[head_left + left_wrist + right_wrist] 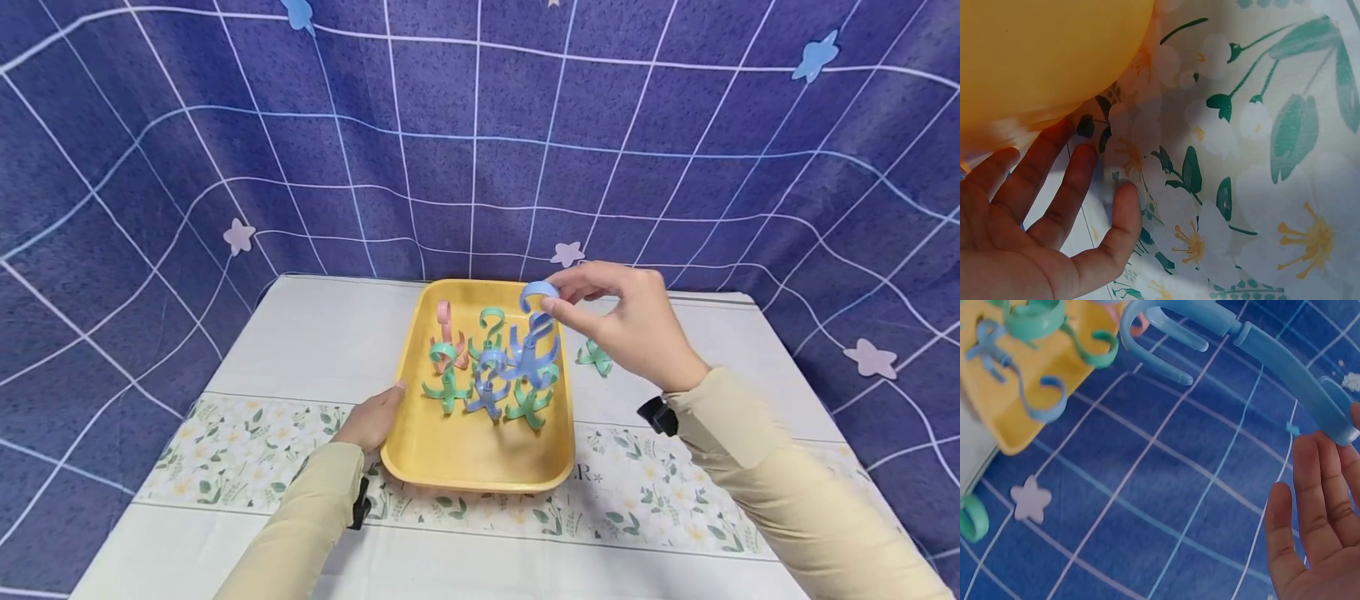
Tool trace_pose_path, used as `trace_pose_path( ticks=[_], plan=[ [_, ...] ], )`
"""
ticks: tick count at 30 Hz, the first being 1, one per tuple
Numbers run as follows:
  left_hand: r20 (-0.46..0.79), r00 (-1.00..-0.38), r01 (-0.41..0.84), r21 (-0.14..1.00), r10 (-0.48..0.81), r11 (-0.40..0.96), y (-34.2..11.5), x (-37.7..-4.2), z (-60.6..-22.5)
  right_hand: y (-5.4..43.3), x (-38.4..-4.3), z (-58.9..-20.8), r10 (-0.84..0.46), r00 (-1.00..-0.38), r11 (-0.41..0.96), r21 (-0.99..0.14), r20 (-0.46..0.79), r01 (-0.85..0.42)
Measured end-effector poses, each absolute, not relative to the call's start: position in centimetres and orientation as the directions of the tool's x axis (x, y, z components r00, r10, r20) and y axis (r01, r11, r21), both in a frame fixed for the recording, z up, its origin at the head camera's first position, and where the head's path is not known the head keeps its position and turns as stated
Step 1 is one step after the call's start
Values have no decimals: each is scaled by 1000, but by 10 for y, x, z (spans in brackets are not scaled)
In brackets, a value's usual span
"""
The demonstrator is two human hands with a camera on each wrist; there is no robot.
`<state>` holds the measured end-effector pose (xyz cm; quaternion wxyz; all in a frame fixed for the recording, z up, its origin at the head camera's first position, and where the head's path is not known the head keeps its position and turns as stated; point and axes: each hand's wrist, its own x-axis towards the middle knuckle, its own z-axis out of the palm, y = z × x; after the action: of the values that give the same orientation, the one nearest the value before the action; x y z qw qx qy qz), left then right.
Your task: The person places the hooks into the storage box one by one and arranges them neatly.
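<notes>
My right hand (630, 321) pinches the curved top of a blue multi-prong hanging hook (531, 350) above the right side of a yellow tray (480, 458). In the right wrist view the hook's stem (1285, 369) slants up from my fingertips, its prongs hanging at the far end. My left hand (372, 419) rests against the tray's left side. Its spread fingers (1063, 194) touch the tray's lower edge in the left wrist view; the thumb is hidden there. Inside the tray stand a pink hook (444, 321), another blue hook (487, 400) and several green hooks (448, 390).
A green hook (595, 358) lies on the table right of the tray, beneath my right hand. The table wears a white cloth (322, 325) with a flowered band (247, 450). Behind and beside it hangs a blue curtain (435, 167) with grid lines and stars.
</notes>
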<state>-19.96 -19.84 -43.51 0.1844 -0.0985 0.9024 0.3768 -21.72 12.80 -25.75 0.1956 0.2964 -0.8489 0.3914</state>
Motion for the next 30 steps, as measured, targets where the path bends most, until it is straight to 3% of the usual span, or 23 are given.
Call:
trace_pose_path(
  ticks=[21,30],
  plan=[
    [-411,-911,-323,643,-43,695,-201,-202,-438,59,-212,-300,-546,-672,330,-609,500,-721],
    [-412,-910,-328,642,-48,693,-200,-202,-438,45,-207,-321,-547,-738,395,-654,396,-645]
  ],
)
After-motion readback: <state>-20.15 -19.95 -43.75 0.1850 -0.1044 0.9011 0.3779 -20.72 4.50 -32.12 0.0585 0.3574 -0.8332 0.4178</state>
